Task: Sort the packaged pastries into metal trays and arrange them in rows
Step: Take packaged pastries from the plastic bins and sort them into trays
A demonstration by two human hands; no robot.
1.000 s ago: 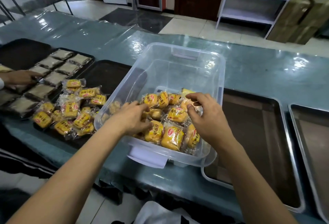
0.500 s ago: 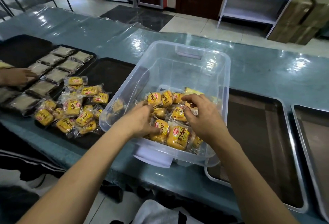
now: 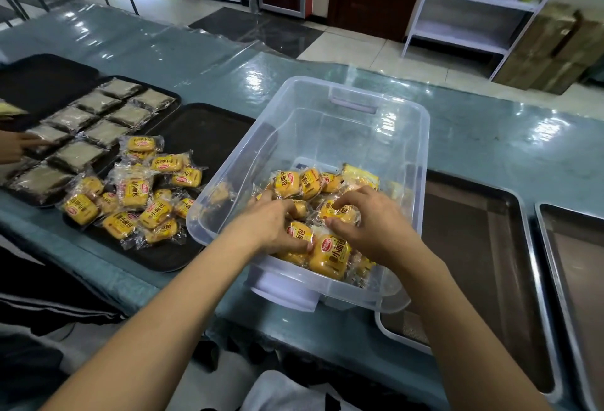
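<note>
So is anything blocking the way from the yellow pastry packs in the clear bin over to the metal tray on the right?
Only the clear bin's own right wall, which the yellow pastry packs must be lifted over. The bin overlaps the metal tray's left edge.

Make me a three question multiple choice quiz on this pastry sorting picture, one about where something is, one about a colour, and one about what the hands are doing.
1. Where does the loose pile of yellow pastry packets outside the bin lie?
A. On a black tray
B. On the white shelf
C. On the floor

2. What colour is the plastic bin?
A. Red
B. Clear
C. Black

3. What are the two hands doing?
A. Resting flat on the table
B. Lifting the bin by its rim
C. Gripping packets inside the bin

Answers:
1 A, the pile sits on the black tray left of the bin.
2 B, the table shows through the bin's walls.
3 C, the left hand and right hand curl their fingers round packets in the bin.
</note>
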